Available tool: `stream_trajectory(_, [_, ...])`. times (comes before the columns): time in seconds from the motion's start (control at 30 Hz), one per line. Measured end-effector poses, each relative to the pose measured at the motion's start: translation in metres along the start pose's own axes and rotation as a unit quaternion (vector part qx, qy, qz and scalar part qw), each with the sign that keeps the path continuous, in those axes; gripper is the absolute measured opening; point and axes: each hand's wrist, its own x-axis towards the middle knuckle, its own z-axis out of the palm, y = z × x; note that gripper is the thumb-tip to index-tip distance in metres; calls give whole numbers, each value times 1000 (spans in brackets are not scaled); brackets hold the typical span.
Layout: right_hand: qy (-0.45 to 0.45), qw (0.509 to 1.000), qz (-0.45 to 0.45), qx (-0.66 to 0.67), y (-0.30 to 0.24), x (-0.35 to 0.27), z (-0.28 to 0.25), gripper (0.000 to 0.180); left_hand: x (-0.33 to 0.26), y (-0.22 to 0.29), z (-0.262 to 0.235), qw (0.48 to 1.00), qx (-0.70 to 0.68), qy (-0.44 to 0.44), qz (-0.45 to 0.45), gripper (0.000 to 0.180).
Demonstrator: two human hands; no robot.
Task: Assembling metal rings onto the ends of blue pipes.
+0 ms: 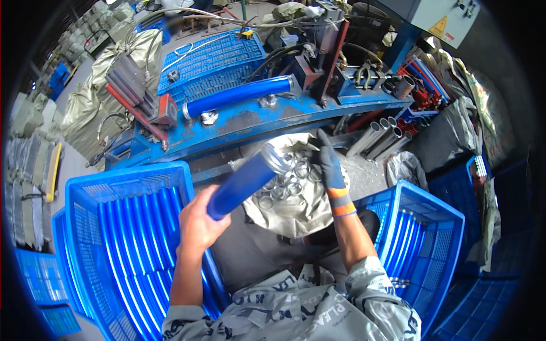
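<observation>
My bare left hand (pixel 197 223) grips a blue tube (pixel 242 184) by its near end, tilted up to the right. The tube's far end carries a shiny metal end piece (pixel 274 157) over an open sack (pixel 296 213) of metal rings (pixel 284 184). My right hand (pixel 330 162), in a grey glove with an orange cuff, reaches into the sack near the rings and the tube's tip. Whether its fingers hold a ring is hidden.
A blue crate (pixel 85 193) of blue tubes stands at my left, another blue crate (pixel 438 210) with tubes at my right. Ahead is a blue machine bench (pixel 256 122) with a blue tube (pixel 239 94) clamped on it. Bare metal pipes (pixel 378 136) lean at the right.
</observation>
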Motion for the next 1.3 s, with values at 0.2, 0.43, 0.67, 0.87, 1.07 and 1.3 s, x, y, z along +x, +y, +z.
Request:
stream_trajectory(0.2, [-130,639,-12,-758,137,-32,-16,63,-32,-44,-21,935,-318,81,-132,63])
stream_trajectory(0.43, [-20,699,-83,-710,220,-35,-65,54,-41,-34,14,732,-618,226,-178,46])
stream_trajectory(0.67, [18,823,25,-568,187,-68,-103,42,-60,-22,43,692,-665,190,-206,58])
stream_trajectory(0.87, [2,961,197,196,74,-120,-71,40,-82,-10,73,674,-684,147,-238,56])
stream_trajectory(1.07, [-113,967,81,214,-12,-154,-40,30,-79,20,93,681,-683,140,-225,55])
stream_trajectory(1.3, [-89,991,66,73,-60,-161,-6,80,-84,17,88,696,-673,160,-192,52])
